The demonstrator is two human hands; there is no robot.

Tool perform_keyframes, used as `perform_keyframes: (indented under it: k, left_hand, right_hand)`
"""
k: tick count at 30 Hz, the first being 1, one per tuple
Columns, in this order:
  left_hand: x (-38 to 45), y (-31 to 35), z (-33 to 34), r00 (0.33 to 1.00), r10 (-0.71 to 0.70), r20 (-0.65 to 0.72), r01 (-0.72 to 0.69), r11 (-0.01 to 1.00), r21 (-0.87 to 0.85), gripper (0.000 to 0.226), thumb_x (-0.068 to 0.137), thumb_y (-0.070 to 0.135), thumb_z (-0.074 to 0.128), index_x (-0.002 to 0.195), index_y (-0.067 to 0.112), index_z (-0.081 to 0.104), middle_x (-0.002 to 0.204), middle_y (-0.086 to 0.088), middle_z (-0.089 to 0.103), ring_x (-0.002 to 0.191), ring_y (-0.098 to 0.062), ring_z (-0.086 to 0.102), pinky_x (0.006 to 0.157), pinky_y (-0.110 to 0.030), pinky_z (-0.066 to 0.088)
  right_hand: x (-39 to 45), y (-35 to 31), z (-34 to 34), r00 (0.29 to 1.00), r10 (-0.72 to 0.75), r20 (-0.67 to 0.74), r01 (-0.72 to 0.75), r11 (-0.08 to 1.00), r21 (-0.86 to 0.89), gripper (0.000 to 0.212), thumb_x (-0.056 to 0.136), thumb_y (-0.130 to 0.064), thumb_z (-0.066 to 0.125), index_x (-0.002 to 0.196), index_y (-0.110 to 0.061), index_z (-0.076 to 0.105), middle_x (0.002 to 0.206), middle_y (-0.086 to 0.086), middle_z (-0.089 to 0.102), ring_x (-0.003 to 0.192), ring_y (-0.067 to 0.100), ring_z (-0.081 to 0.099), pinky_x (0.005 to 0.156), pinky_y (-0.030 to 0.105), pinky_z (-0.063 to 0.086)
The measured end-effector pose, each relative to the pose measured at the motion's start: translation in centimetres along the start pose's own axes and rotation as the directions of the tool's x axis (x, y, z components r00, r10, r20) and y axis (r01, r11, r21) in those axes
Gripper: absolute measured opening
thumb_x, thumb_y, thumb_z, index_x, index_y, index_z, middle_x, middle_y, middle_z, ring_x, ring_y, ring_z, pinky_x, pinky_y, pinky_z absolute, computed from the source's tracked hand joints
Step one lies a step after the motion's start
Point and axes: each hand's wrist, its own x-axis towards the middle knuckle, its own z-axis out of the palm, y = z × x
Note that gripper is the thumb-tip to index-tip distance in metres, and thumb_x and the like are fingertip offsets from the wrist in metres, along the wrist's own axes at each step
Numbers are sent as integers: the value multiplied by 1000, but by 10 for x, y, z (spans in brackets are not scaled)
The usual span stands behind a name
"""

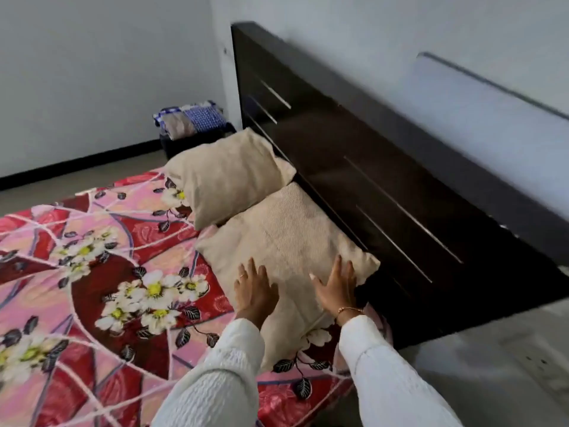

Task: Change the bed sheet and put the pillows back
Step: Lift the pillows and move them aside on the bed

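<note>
Your left hand [255, 290] and right hand [337, 287] both flat, fingers spread, pressing near pillow [286, 257] – set apart, gripping nothing. Pillow lies on floral sheet [101, 272], corner touching dark headboard [385, 180]; far pillow [228, 177] just beside it. Risk: push too hard and soft, coarse-weave beige pillow slides on sheet (looks plush, slick) – drags wrinkles in.

Bed sheet [101, 272]: red/pink with white flowers, spread flat over the bed, some shallow wrinkles. Two beige pillows at the headboard end, lying flat on the sheet. Far pillow [228, 177] touches the headboard. Near pillow [283, 251] sits just beside it, corners overlapping slightly, long edge along the headboard, near end toward the bed's edge.
</note>
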Motion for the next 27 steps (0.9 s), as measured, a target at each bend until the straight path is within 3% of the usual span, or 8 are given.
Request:
perform_keyframes:
  k: [5,9,11,13,14,16,22,27]
  left_hand:
    - [14,-9,43,912,-402,79,397,820,-412,89,82,49,62,148,17,11,155,-19,1,140,-42,13,114,-48,19]
    - [18,-14,58,779,-590,212,559,500,-662,126,57,60,79,147,21,0,151,-20,14,134,-45,27,107,-54,33]
    - [17,-20,63,738,-586,335,588,314,-746,143,40,68,81,145,19,-1,145,-21,30,128,-41,38,104,-51,39]
    - [13,-25,64,738,-547,395,547,141,-825,147,29,65,86,144,10,14,137,-16,45,120,-34,49,100,-48,45]
    - [10,-28,63,736,-540,408,528,81,-846,141,24,63,87,139,5,29,130,-14,53,113,-31,56,96,-46,48]
    - [5,-32,57,750,-512,418,481,-11,-877,115,29,54,89,125,3,52,117,-12,63,101,-28,62,92,-45,52]
    - [-17,-27,-8,841,-457,290,250,-147,-957,47,80,14,72,121,0,53,118,-12,62,105,-29,60,92,-41,49]
    - [-51,-46,-66,891,-432,138,91,-128,-988,46,84,8,66,126,5,50,120,-11,61,101,-24,60,82,-33,50]
  right_hand:
    - [36,20,42,979,163,-121,-129,959,254,101,79,-39,68,148,-7,1,154,21,-2,143,34,-3,115,41,4]
    - [47,22,54,908,323,-269,-184,881,437,117,63,-31,84,148,-7,6,150,28,4,141,38,2,115,45,8]
    - [51,25,56,873,465,-146,-329,783,529,119,61,-37,85,148,-10,8,150,26,14,139,38,14,112,46,16]
    - [53,23,64,867,417,275,-473,513,716,112,57,-51,80,144,-7,24,144,17,36,132,33,36,106,40,31]
    - [50,22,67,836,334,436,-543,382,748,118,48,-62,77,142,-8,32,141,12,43,128,28,43,104,36,36]
    - [56,34,77,838,265,477,-543,321,776,110,46,-69,75,134,-10,43,132,5,52,121,22,49,101,40,42]
    - [31,-8,47,854,242,460,-507,193,840,56,80,-34,68,128,-9,52,124,9,57,104,26,55,64,31,46]
    - [-28,-52,36,900,175,400,-424,129,896,47,82,-29,65,125,-11,56,121,10,61,108,29,59,84,38,50]
